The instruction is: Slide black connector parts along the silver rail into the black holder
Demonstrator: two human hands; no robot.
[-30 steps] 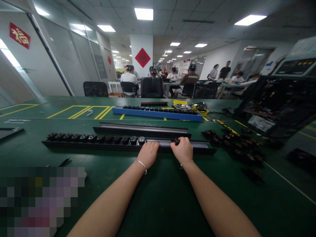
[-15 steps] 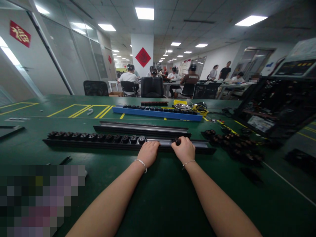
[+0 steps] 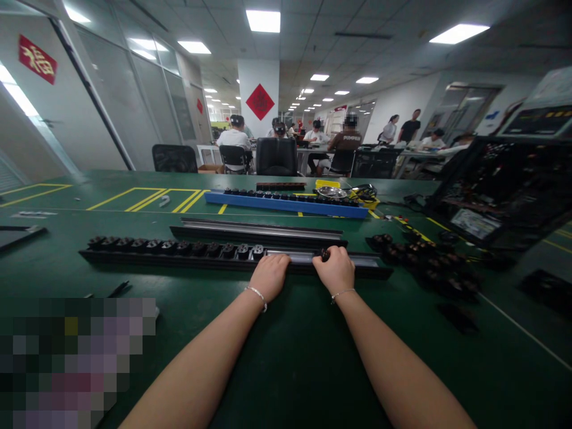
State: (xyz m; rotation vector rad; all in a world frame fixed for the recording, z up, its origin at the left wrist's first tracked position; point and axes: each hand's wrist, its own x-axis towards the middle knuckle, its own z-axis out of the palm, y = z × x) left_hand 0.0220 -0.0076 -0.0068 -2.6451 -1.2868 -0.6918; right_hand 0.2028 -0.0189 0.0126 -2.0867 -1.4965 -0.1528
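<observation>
Table (image 3: 290, 363), green, marked off with yellow lines, under the items below. Dark case (image 3: 485, 193), far right, tilted. Near channel (image 3: 179, 263), long and black, lying crosswise; pale strip showing in the floor toward its right end. Second channel (image 3: 261, 230), also black, just behind, with a silvery strip along it. Blue channel (image 3: 286, 207), farther back, carrying a similar row. Heap of dark parts (image 3: 429, 262), right of the near channel; blurred, not countable. Row of round black units (image 3: 198, 248), side by side in the near channel, from its left end to a little past its middle. Left hand (image 3: 269, 277): fingers bent over the near channel's front edge, touching; firm grip or mere rest impossible to tell. Right hand (image 3: 335, 269): thumb and fingers closed around a dark unit (image 3: 325, 254), smallest entry; at the near channel, right of the row, apart from it, seating hidden by the fingers.

Faults judged possible: unit jammed askew, from uneven finger pressure; near channel skidding, from too light a left-hand hold; row pushed out of spacing, from too hard a shove leftward; heap scattered, from a wide swing of the right hand.
</observation>
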